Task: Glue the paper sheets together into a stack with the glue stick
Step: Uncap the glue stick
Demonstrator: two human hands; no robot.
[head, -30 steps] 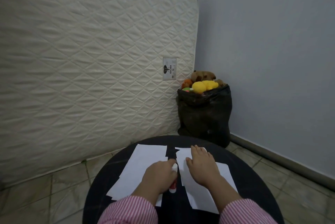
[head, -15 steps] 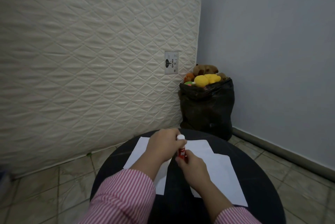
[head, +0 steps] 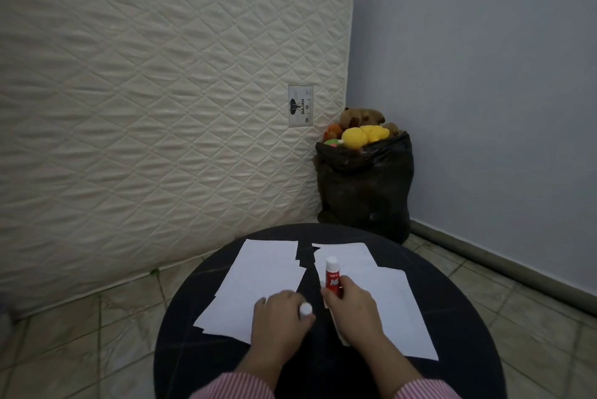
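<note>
Head view, as I read it: right hand (head: 350,303) grips the glue stick (head: 332,276) by its lower end — tube upright, above the fingers, over the right paper sheets (head: 392,305). Left hand (head: 279,318) is curled around a small white cap (head: 305,308) beside the left paper sheets (head: 258,276). 2 groups lie apart on the black round table (head: 452,334).

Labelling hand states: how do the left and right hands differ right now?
The left hand holds the small white cap low over the left white paper sheets; the right hand grips the red glue stick, upright, over the right white paper sheets. Both are above the round black table, in pink striped sleeves.
</note>
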